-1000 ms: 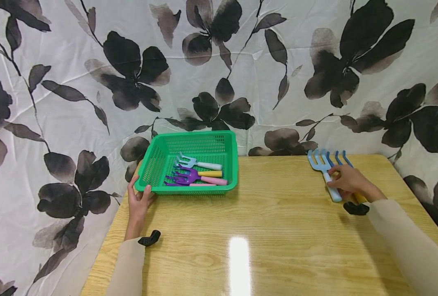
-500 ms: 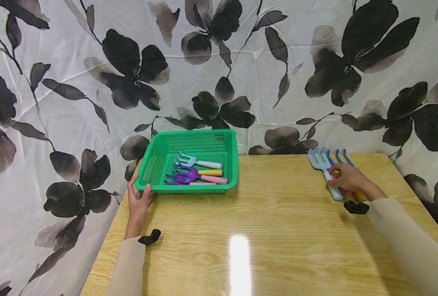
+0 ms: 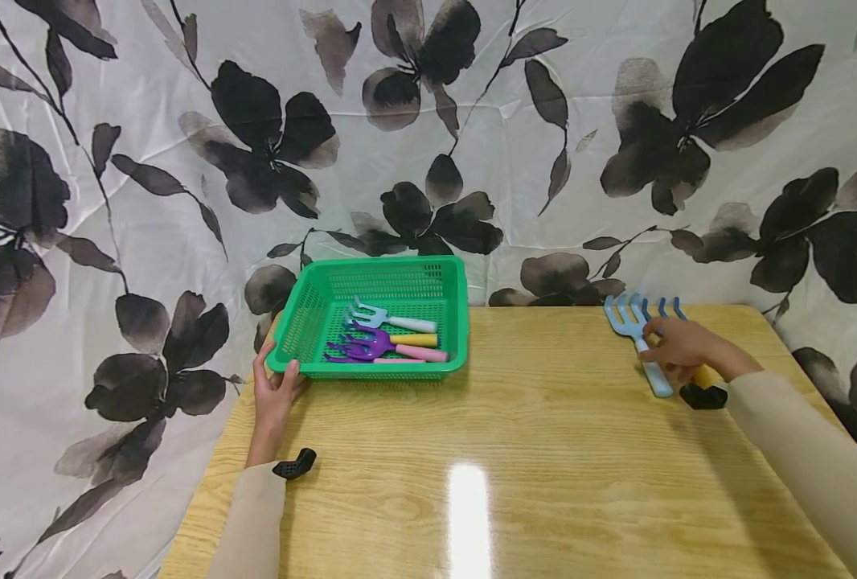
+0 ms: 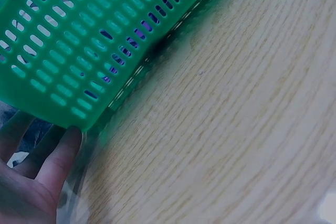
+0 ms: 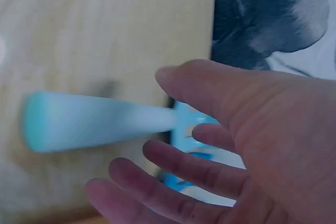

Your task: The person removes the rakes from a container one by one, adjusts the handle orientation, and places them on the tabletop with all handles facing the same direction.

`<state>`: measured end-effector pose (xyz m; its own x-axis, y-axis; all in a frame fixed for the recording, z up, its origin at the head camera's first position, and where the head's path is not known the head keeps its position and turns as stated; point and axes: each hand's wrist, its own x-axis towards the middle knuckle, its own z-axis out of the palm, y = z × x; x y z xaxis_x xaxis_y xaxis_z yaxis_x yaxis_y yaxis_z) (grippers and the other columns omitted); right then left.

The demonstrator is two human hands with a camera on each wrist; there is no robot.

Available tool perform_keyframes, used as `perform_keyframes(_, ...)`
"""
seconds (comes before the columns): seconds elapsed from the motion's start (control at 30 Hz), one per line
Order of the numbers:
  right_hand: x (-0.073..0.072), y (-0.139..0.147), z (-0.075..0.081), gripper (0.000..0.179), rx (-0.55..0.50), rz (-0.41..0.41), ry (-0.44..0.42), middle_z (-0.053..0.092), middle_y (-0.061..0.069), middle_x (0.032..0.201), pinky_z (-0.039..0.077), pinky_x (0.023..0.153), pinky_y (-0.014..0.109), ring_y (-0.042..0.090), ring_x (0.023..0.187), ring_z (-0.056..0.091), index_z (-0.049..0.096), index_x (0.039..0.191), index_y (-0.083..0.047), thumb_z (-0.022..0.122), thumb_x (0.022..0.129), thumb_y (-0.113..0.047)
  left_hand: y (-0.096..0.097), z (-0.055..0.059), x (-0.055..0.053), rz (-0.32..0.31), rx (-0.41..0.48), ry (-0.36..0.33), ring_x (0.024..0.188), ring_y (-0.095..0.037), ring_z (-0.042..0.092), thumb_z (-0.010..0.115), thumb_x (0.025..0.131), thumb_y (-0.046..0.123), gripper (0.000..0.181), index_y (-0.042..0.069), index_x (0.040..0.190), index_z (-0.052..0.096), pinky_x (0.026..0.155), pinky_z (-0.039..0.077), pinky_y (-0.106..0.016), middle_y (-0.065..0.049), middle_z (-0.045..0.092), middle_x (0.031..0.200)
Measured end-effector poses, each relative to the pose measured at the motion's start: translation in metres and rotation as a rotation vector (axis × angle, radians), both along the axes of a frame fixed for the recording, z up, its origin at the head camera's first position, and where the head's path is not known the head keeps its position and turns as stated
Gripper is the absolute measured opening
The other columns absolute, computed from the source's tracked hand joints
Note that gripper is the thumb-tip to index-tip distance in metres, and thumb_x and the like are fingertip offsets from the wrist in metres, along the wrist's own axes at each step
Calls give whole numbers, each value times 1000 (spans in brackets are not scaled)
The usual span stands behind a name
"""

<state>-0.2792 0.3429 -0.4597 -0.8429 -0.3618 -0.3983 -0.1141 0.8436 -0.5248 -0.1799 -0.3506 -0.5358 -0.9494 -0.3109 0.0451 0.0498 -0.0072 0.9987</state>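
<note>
A green plastic basket (image 3: 460, 314) stands at the table's back left. My left hand (image 3: 272, 402) holds its front left corner, thumb on the front and fingers along the side. At the back right lies a light blue garden hand fork (image 3: 625, 318) with a pale handle, shown close in the right wrist view. Beside it is a blue-tined hand rake (image 3: 678, 309) with a yellow handle (image 3: 703, 376), partly hidden by my hand. My right hand (image 3: 692, 350) hovers over these tools with fingers spread, apart from the pale handle in the right wrist view.
Inside the basket lie several small garden tools, among them a purple hand fork (image 3: 373, 344) with a pink handle and a light blue one (image 3: 371, 315) with a pale handle. The wooden table (image 3: 544, 450) meets a floral cloth (image 3: 530, 201) at its back edge.
My right hand has lifted slightly and its fingers have loosened over the tools. The left hand and the basket stay as they were; the head view shifts slightly.
</note>
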Motion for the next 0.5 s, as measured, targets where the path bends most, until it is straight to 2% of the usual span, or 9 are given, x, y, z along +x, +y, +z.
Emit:
perform_keyframes(0.13, -9, -9, 30, 74, 12, 19, -76, 64, 21, 98, 60, 56, 43, 22, 68, 62, 29, 148, 13, 69, 100, -26, 2, 1, 1, -1, -3, 10, 112, -12, 64, 60, 106, 29, 71, 26, 163, 18, 104, 48, -55, -24, 46, 148)
perform_keyframes(0.23, -17, -19, 53, 76, 38, 64, -60, 66, 17, 97, 61, 58, 43, 23, 74, 63, 31, 149, 9, 72, 99, -31, 3, 2, 1, -4, 4, 18, 112, -11, 64, 59, 106, 27, 71, 25, 164, 17, 105, 46, -57, -25, 46, 147)
perform_keyframes(0.3, -22, -26, 67, 77, 50, 98, -40, 66, 16, 97, 60, 58, 42, 23, 72, 61, 33, 149, 6, 73, 98, -35, 3, 1, 2, -5, 8, 22, 114, -10, 63, 59, 106, 27, 71, 25, 164, 18, 106, 45, -58, -25, 46, 146)
perform_keyframes(0.4, -28, -38, 88, 79, 67, 148, -1, 65, 25, 112, 59, 58, 41, 22, 71, 61, 33, 151, 4, 73, 97, -38, 2, 1, 2, -7, 12, 23, 115, -11, 62, 59, 106, 28, 70, 26, 163, 18, 106, 44, -59, -25, 47, 145)
perform_keyframes(0.5, -34, -51, 106, 80, 76, 190, 11, 56, 34, 128, 59, 58, 41, 24, 73, 64, 30, 153, 2, 73, 97, -37, 2, 0, 2, -5, 9, 22, 116, -12, 62, 60, 106, 29, 70, 26, 163, 19, 106, 45, -58, -25, 47, 145)
